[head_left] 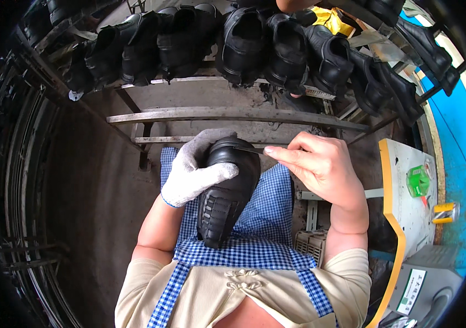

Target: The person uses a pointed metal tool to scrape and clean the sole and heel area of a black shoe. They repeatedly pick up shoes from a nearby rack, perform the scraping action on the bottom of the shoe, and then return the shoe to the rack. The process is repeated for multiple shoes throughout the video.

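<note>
A black shoe is held over the lap, above a blue checked apron, with its sole turned up. Its long axis runs roughly away from the body, the toe end pointing up toward the rack and the heel end resting near the waist. The left hand, covered by a white glove, is wrapped around the toe end from the left side, so its grip is closed on the shoe. The right hand is bare and is kept just to the right of the toe end. A thin, dark, pointed tool is pinched between its thumb and forefinger, so this grip is narrow and closed on the tool. The tool is laid almost level, with its tip pointing left and touching the edge of the shoe near the toe. The shoe thus lies to the left of the right hand, and the left hand is the one in contact with it. A row of black shoes is seen on a metal rack beyond. A small counter with a green container stands to the right.
</note>
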Motion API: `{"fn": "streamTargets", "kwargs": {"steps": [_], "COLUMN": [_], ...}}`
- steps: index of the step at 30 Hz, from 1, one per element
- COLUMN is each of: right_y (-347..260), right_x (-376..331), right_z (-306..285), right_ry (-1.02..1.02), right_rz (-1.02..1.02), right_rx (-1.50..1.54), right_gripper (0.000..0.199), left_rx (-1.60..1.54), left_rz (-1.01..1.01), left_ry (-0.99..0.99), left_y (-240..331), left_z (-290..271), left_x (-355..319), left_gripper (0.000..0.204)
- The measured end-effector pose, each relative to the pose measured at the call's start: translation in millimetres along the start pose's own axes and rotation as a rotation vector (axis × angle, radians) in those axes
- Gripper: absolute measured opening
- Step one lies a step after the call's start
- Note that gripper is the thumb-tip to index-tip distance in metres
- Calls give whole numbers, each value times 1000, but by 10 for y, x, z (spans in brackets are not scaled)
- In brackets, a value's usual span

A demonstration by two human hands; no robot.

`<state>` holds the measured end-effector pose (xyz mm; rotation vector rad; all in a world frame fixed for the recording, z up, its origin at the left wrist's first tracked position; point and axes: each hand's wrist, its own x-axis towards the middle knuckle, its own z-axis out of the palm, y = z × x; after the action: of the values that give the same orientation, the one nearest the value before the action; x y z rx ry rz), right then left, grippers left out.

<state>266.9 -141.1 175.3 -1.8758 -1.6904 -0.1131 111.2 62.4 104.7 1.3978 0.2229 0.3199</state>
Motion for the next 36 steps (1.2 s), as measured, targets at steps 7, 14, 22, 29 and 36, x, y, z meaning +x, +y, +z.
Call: {"fn": "streamTargets", "kwargs": {"steps": [7, 14, 22, 29, 36], "right_y": [61, 102, 271, 426, 131], "right_x": [-13, 18, -119, -590, -278], "right_z": [103, 82, 326, 645, 351], "right_ry": [32, 51, 267, 202, 107], "right_rz": [6, -4, 81, 218, 77], "right_rx": [14, 51, 225, 199, 138], "right_gripper": [35, 37, 34, 32, 36], "left_rx": [-5, 48, -14, -327, 193], "left_rz": [-20, 16, -13, 189, 111], "left_ry": [1, -45, 45, 262, -14], "left_y": [29, 24, 46, -116, 30], "left_z": [-28, 9, 19, -282, -106], "left_x": [39, 69, 88, 153, 34], "left_gripper": [69, 67, 75, 67, 68]}}
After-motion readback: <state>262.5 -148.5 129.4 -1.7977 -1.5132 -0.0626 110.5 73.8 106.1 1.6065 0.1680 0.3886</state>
